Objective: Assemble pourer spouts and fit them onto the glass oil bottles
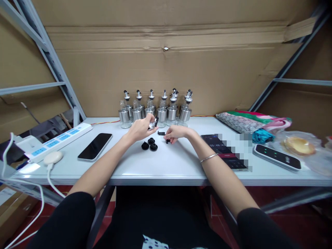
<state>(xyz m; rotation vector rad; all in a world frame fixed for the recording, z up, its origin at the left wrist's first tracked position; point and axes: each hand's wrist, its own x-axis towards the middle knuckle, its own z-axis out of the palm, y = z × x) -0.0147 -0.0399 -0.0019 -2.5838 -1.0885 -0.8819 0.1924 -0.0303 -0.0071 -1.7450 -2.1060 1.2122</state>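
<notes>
My left hand (142, 128) is closed on a small silver and black spout part (156, 122), held just above the table in front of the bottles. My right hand (175, 133) pinches a small black piece (168, 141) close to the tabletop. Beside its fingertips lie some thin black pieces (161, 133). Three round black stoppers (151, 141) sit in a cluster below my left hand. Behind both hands stand several glass bottles with steel sleeves (162, 114); some carry pourer spouts, others have bare necks.
On the white table (166, 166), a phone (95, 147) and power strip (59, 140) lie left. At right are a lit phone (220, 148), a black-and-white device (277, 157), a patterned bag (241, 121) and plastic-wrapped food (300, 145). Cardboard (166, 76) stands behind.
</notes>
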